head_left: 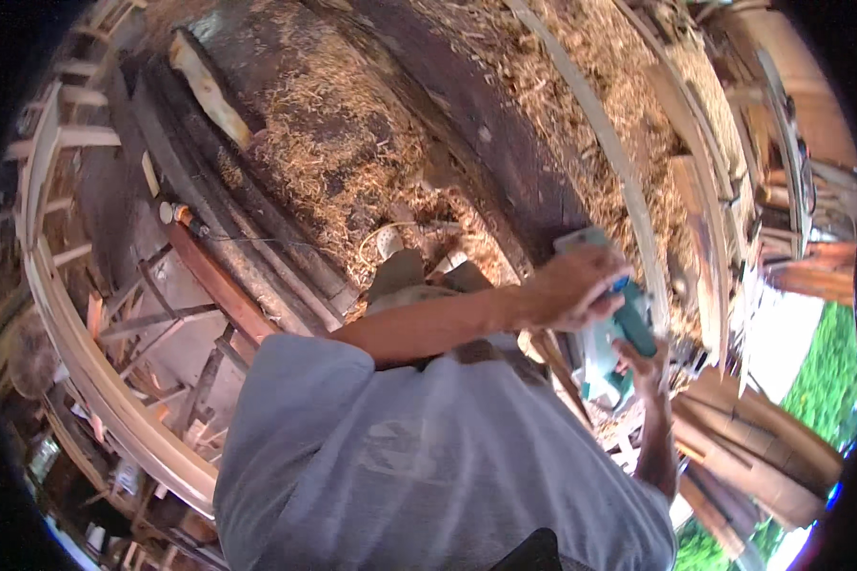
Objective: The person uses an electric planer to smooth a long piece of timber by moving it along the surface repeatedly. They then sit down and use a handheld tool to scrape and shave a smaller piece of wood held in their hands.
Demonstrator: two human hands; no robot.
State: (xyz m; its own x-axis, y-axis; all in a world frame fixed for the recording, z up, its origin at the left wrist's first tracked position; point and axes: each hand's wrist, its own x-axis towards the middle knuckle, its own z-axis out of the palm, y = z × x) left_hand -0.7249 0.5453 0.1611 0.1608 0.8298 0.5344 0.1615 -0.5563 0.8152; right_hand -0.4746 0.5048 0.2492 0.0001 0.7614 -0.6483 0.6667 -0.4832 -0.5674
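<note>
Teal power planer (630, 325): firm two-hand hold, prob. heavy & stiff

Located on person's R side, over nr end of dark timber (514, 157); can't tell contact w/ wood from this angle. Grasped at front by L hand (576, 285), w/ forearm crossed over body and fingers wrapped round the fwd grip. Grasped at rear by R hand (646, 366), w/ fingers curled on the teal handle; partly hidden, so exact finger placement unclear.

Handling, by judgement: prob. hefty for its size, w/ most wt. in the motor housing. Hard, rigid casing; don't expect give. Smooth plastic, poss. slick w/ dust or sweat. Fairly tough overall, but prob. easy to nick at the cutting edge if dropped.

Take hold at rear handle for push & control, at fwd grip for steering & down-pressure. Keep fingers off underside & away from blade, hidden here.

Nearby: pale curved wood strip (600, 122), just R of planer's front end; wood shavings (333, 124) strewn over floor, prob. slippery underfoot.
</note>
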